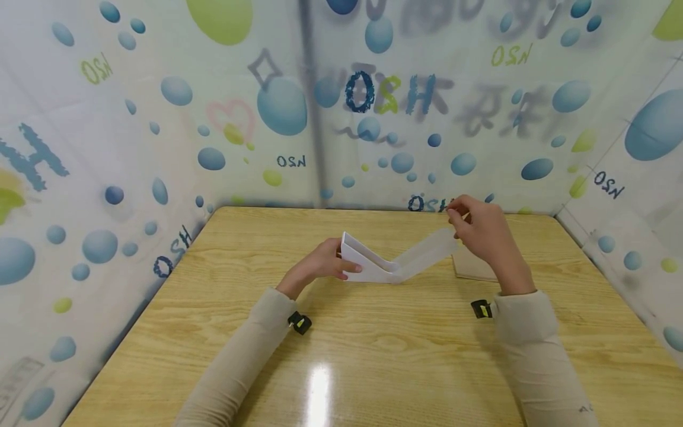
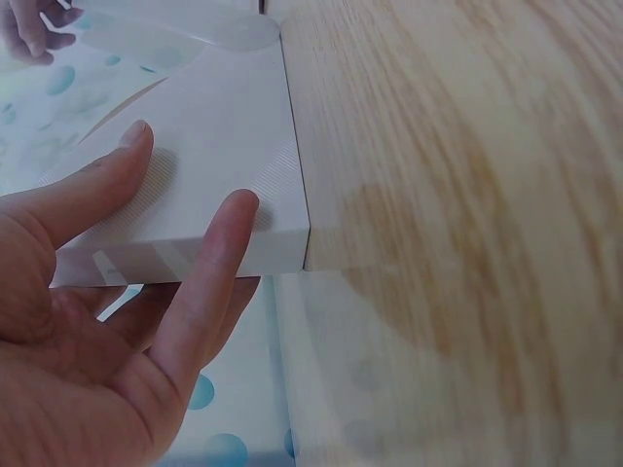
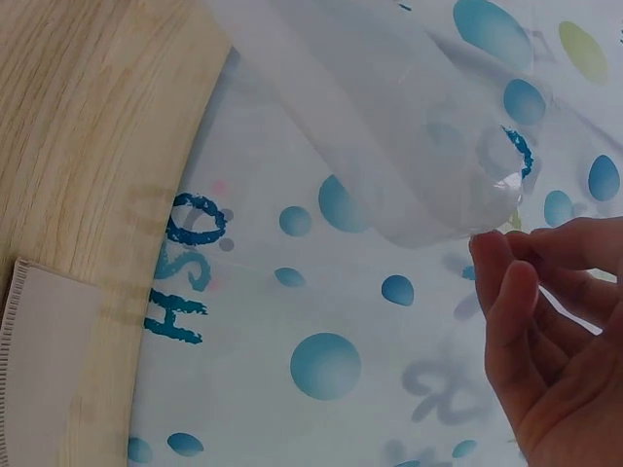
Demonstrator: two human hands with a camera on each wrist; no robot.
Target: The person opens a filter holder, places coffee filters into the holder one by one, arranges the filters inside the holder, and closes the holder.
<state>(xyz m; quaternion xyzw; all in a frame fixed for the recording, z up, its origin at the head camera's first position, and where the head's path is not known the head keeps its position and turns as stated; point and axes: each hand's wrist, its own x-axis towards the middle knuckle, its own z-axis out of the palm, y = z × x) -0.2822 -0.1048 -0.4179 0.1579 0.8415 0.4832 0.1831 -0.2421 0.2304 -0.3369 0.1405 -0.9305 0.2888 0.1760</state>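
A white box with a sloping top edge (image 1: 368, 270) stands on the wooden table, tall at its left end and low at its right. My left hand (image 1: 324, 260) grips the tall end, thumb and fingers on opposite faces; the left wrist view shows the white box (image 2: 224, 136) between them. From the low end a translucent sheet (image 1: 427, 254) slants up to the right. My right hand (image 1: 480, 228) pinches its far corner; close up, the translucent sheet (image 3: 389, 126) has a rounded, glossy end at the right fingertips (image 3: 492, 258).
A flat tan pad (image 1: 475, 268) lies on the wooden table (image 1: 395, 344) below the right hand; its ridged edge shows in the right wrist view. A bubble-patterned curtain (image 1: 373, 136) hangs behind the table and along both sides.
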